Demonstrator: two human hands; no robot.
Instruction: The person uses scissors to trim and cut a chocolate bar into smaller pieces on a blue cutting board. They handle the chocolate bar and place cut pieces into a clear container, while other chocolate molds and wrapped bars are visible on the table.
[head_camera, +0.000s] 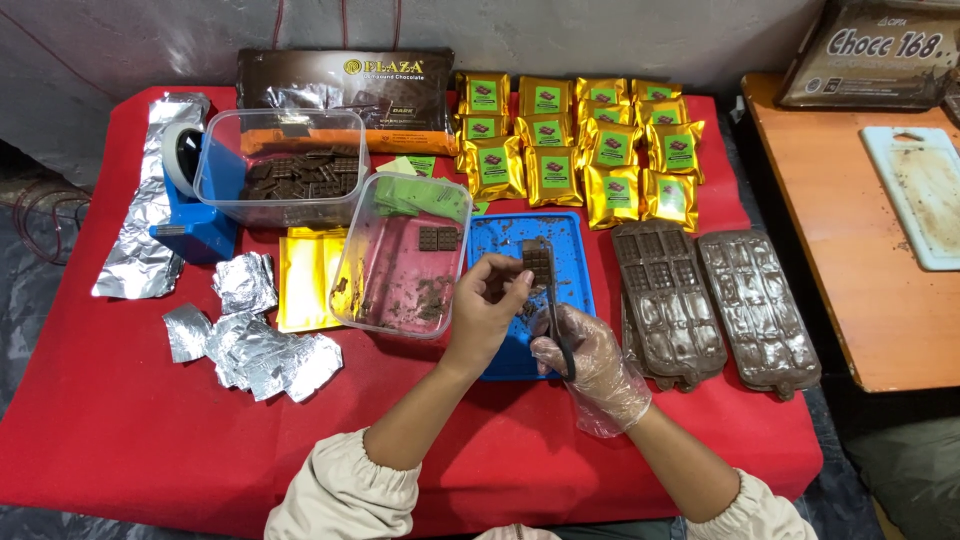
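My left hand (485, 300), bare, has its grip closed on a small chocolate bar (536, 260) over the blue tray (575, 270). My gloved right hand (590, 360) grips dark scissors (553, 310), blades up against the bar. At twelve o'clock on the red counter (120, 420) sit rows of gold pouches (580, 150), each with a square green label. At eleven lies a long dark brown package (345, 85). At three lie two brown moulds (715, 300); at nine, crumpled foil pieces (250, 345).
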